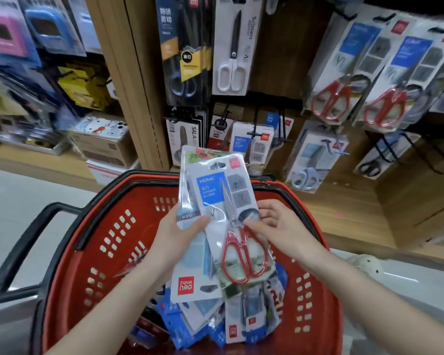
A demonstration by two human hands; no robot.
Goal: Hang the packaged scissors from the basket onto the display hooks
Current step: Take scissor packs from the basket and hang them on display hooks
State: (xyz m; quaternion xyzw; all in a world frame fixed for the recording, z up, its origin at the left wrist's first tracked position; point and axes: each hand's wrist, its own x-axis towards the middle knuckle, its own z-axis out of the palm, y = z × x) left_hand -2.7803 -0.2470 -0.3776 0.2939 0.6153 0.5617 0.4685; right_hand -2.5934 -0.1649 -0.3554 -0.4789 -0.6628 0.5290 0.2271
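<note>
Your left hand (180, 234) is gripping a fanned stack of carded packs (190, 265) above the red plastic basket (108, 226). Your right hand (280, 224) is pinching the front white-card pack of red-handled scissors (237, 252), labelled "HOME" on blue. A card behind is showing "deli" inverted.

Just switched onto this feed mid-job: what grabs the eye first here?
The red-handled scissors pack stands out at centre, gripped by the left hand and right hand above the red basket, which holds more packs. At upper right, matching red-handled packs hang on the display.
</note>
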